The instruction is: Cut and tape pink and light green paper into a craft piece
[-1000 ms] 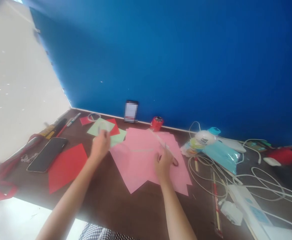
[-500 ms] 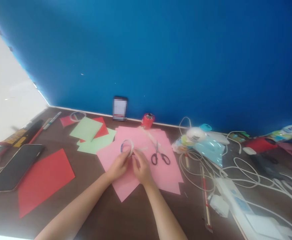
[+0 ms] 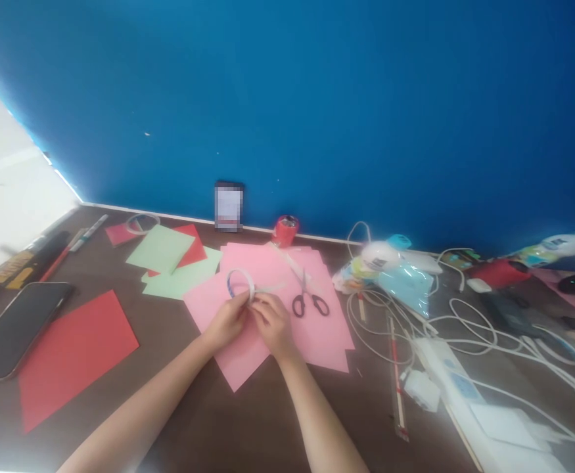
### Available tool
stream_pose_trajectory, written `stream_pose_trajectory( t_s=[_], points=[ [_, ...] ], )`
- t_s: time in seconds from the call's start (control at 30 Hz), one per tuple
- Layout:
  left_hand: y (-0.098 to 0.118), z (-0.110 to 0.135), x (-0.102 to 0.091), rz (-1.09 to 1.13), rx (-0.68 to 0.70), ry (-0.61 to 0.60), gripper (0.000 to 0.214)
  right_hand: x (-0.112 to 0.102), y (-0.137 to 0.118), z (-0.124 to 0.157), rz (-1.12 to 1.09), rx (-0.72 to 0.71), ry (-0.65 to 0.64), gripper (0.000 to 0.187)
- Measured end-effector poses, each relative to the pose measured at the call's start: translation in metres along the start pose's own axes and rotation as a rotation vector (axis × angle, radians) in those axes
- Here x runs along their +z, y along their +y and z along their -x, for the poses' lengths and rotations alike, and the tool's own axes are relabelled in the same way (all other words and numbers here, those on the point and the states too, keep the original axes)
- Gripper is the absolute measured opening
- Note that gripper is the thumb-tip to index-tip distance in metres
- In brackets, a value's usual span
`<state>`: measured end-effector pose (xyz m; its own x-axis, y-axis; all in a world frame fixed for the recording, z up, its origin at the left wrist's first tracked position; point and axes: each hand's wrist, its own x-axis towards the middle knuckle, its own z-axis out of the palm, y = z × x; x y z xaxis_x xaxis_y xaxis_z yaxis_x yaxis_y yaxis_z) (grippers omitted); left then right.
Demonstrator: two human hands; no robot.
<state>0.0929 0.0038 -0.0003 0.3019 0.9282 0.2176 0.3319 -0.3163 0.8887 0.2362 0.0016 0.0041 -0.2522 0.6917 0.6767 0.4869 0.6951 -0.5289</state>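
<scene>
Above the pink paper sheets (image 3: 311, 341), my left hand (image 3: 229, 320) pinches the lower side of a thin whitish ring (image 3: 252, 284) with a bluish inner edge. A pale, narrow strip (image 3: 271, 288) trails from the ring toward the right. Close beside it, the fingers of my right hand (image 3: 271, 320) are pinched together at the ring's lower right, where the strip starts; the exact contact is hidden. Scissors (image 3: 307, 299) with dark handles lie on the pink paper, right of my hands. Behind them a red roll-like object (image 3: 286, 230) stands near the wall, with pale strips in front.
Green sheets (image 3: 161, 248), a red sheet (image 3: 83, 355), a phone (image 3: 21, 328) and another ring (image 3: 142, 224) lie leftward. On the right are a plastic packet (image 3: 408, 289), tangled cables (image 3: 380, 341) and a power strip (image 3: 445, 368). A blurred skin-toned shape shows at the right edge.
The view has shifted slightly, moving most things left and a little up. The ring has turned a little in my fingers, and my right fingers have closed in beside it.
</scene>
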Motion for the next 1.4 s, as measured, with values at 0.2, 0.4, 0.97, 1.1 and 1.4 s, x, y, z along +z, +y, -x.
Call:
stream_pose_trajectory(
  t_s=[0.2, 0.4, 0.97, 1.1, 1.4],
  points=[
    [0.003, 0.002, -0.001, -0.032, 0.026, -0.016, 0.025, 0.001, -0.001, 0.002, 0.050, -0.003, -0.051, 0.021],
    [0.001, 0.002, -0.002, -0.118, -0.007, 0.015, 0.022, 0.003, -0.002, 0.002, 0.054, 0.053, -0.092, 0.013],
    [-0.009, 0.007, -0.005, -0.260, -0.042, 0.224, 0.040, -0.001, -0.006, 0.007, 0.005, -0.136, 0.093, 0.032],
    [-0.003, 0.008, -0.005, -0.218, -0.081, 0.224, 0.028, 0.003, -0.011, 0.005, -0.156, 0.140, 0.183, 0.038],
    [0.002, 0.009, -0.004, -0.214, -0.109, 0.210, 0.025, 0.000, -0.013, -0.006, -0.543, 0.508, 0.164, 0.043]
  ],
)
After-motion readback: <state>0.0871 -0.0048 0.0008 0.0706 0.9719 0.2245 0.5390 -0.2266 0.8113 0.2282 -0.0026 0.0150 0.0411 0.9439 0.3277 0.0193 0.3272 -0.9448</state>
